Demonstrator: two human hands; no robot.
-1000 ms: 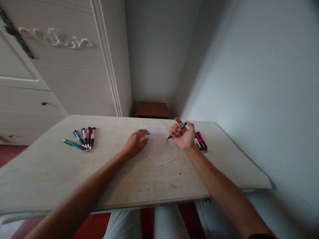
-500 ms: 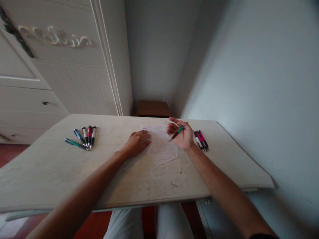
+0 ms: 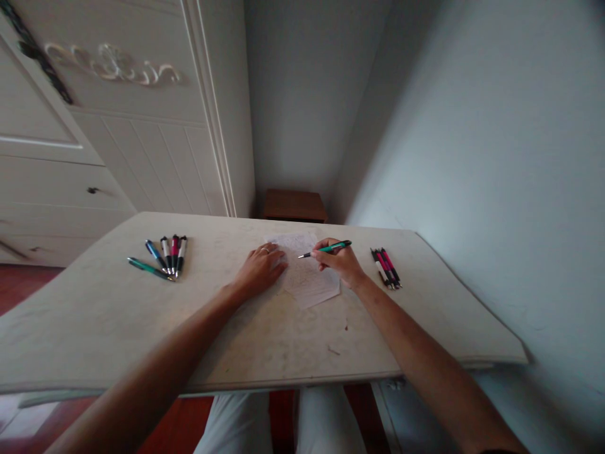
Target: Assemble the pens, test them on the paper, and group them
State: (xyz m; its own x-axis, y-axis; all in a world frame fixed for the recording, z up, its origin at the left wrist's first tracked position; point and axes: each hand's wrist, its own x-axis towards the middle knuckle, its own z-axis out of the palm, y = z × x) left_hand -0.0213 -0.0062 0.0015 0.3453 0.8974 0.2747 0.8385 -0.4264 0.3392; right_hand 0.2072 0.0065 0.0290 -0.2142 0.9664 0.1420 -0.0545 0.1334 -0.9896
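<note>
A green pen with a black grip is held in my right hand, fingers closed round it, its tip pointing left over the paper. Sheets of paper covered in small writing lie at the middle of the table, slightly fanned at the lower edge. My left hand rests flat on their left side, fingers stretched out, a ring on one of them. Whether the pen tip touches the paper I cannot tell.
Several pens in blue, white, pink and green are fanned on the left of the white table. More pink and white pens lie on the right. Behind are a white cabinet, a brown wooden stool-like piece and a wall.
My right hand has turned the pen from a loose, raised hold into a writing grip, its tip now further left over the paper. The left hand stays on the sheets.
</note>
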